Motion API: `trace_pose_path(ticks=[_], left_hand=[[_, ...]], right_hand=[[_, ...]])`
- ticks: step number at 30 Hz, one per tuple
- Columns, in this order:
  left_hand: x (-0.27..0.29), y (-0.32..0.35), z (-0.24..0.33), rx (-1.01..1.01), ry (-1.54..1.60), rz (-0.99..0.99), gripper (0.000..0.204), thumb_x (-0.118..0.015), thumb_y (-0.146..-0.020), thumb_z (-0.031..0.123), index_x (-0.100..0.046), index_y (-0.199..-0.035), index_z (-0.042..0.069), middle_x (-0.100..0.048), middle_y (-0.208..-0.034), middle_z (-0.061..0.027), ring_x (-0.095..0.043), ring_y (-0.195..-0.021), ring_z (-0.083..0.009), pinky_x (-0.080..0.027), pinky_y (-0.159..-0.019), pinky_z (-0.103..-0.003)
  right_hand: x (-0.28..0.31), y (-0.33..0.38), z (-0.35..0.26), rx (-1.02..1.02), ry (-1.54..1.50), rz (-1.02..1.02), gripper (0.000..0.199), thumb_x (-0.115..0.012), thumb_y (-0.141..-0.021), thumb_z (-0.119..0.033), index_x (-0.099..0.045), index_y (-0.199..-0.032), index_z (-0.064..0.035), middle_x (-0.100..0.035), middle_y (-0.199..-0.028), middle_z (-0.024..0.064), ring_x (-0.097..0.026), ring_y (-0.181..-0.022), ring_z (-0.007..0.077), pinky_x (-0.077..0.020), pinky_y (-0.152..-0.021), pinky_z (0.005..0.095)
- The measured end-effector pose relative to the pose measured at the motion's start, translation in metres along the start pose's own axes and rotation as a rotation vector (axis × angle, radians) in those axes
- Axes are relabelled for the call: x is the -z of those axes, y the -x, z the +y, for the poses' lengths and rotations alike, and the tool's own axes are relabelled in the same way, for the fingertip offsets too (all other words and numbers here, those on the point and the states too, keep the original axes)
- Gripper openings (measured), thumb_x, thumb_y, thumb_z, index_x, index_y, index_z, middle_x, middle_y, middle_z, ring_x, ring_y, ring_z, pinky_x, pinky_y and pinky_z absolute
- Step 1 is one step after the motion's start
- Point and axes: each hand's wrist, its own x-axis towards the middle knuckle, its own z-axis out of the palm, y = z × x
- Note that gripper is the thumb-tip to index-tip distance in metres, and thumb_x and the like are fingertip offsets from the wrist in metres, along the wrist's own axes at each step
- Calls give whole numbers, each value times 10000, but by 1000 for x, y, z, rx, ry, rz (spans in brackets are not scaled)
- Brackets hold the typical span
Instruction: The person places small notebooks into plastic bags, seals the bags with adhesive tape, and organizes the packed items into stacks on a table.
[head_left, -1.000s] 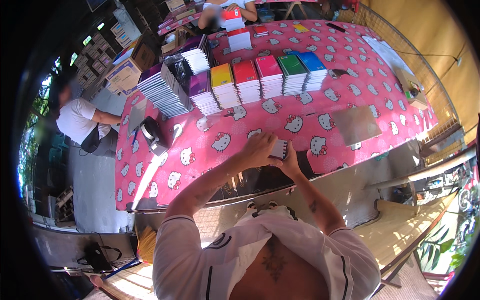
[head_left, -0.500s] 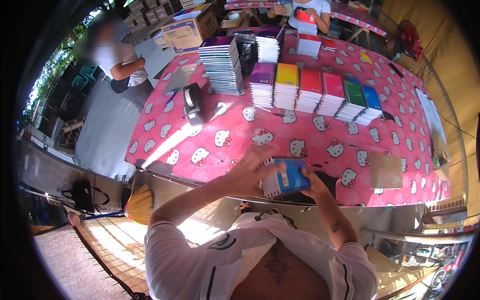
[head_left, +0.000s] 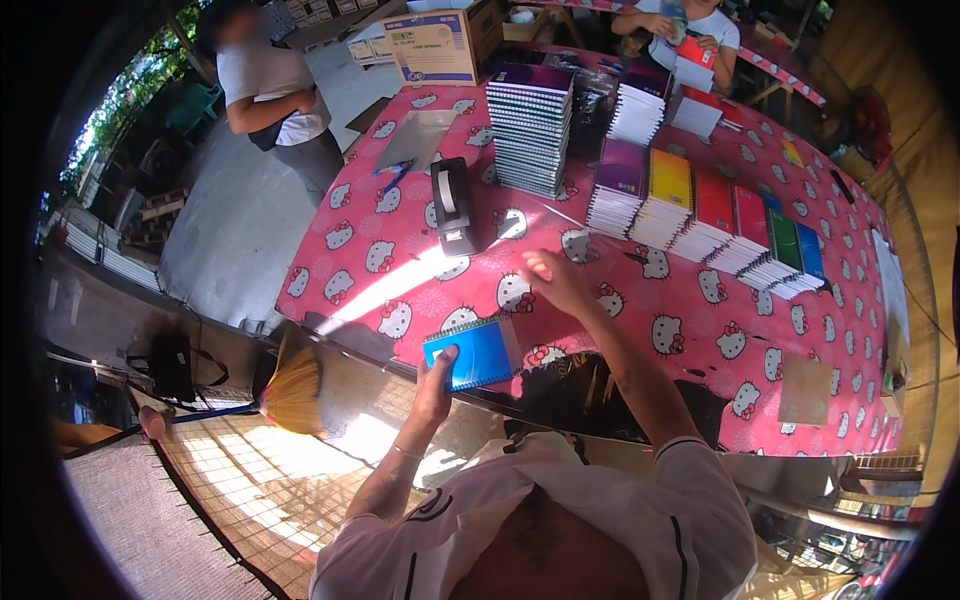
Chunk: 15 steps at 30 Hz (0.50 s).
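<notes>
We see the bench (head_left: 690,345) under a pink cloth with white cat faces, stretching away ahead of both hands. Beyond the right hand stands a tall stack of spiral notebooks (head_left: 530,130), and to its right a row of lower stacks (head_left: 700,215); we count about seven colours there: purple, yellow, red, pink, green, blue, though the far end blurs. One black tape dispenser (head_left: 453,207) sits ahead of the left hand, between it and the tall stack. A straw broom (head_left: 290,392) lies left of the left hand, below the bench edge. Our left hand (head_left: 432,392) grips one blue spiral notebook (head_left: 472,353) by its lower left corner at the near bench edge, its long axis running left to right, tilted slightly up rightward. The right hand (head_left: 552,280) hovers open above the cloth, fingers spread, empty.
</notes>
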Motion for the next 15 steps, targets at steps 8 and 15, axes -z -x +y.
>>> trace_pose_path(ticks=[8, 15], left_hand=[[47, -8, 36, 12, -20, -44, 519, -747, -875, 320, -546, -1242, 12, -634, -1161, -77, -637, -1050, -177, -535, -908, -352], [13, -39, 61, -73, -76, -142, 502, -720, -890, 327, -548, -1239, 10, -651, -1140, -93, -665, -1006, -192, -565, -870, -355]], right_hand=[[18, -3, 79, -107, -338, -103, 72, -560, -977, -71, -603, -989, -15, -697, -880, 144, -694, -832, 274, -522, -714, 339], [117, 6, -53, 19, 293, 231, 69, -550, -956, -44, -583, -1012, -23, -682, -1112, 138, -673, -1011, 302, -520, -812, 387]])
